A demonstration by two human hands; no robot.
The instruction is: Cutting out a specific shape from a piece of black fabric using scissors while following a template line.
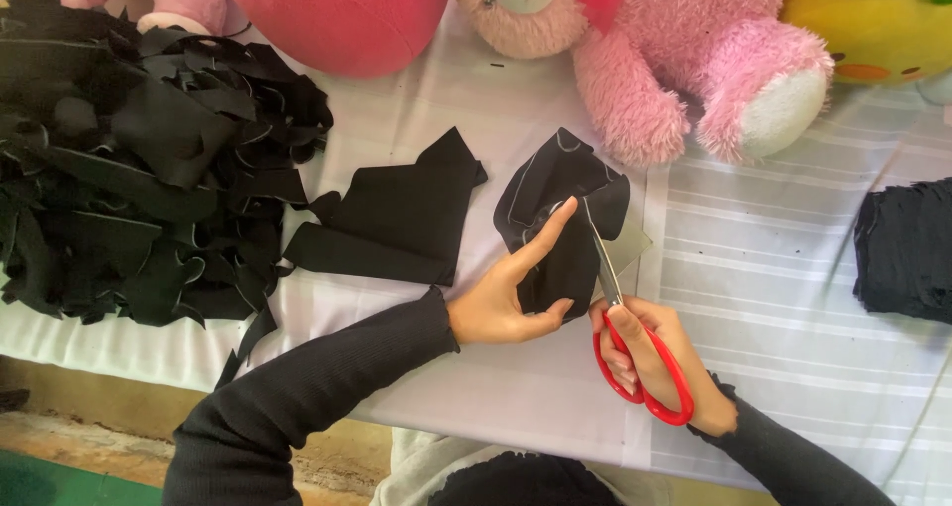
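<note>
Left hand (506, 293): at 6 o'clock of centre, grip pinching the black piece (560, 224), thumb under its lower edge, forefinger stretched flat across it toward 1 o'clock.
Right hand (654, 362): at 5 o'clock, fingers closed through the red loops of the scissors (620, 313).
Scissors: blades point toward 11 o'clock and bite into the piece's right side; how far they gape I cannot tell.
Black piece: held just above the desk (773, 268) near centre, edges curling, a pale template showing at its 4 o'clock side.
Cut cloth (397, 219): a larger black sheet lying flat at 9 o'clock of the piece, near but apart.
Scrap heap (139, 149): tangled black offcuts at 9 to 10 o'clock, spilling over the desk edge.
Stack (907, 248): neat black pieces at 3 o'clock, well apart.
Toys: pink bear (684, 60) at 12 o'clock, red cushion (337, 15) at 11, yellow plush (873, 20) at 1.
Desk: covered in white striped cloth.
</note>
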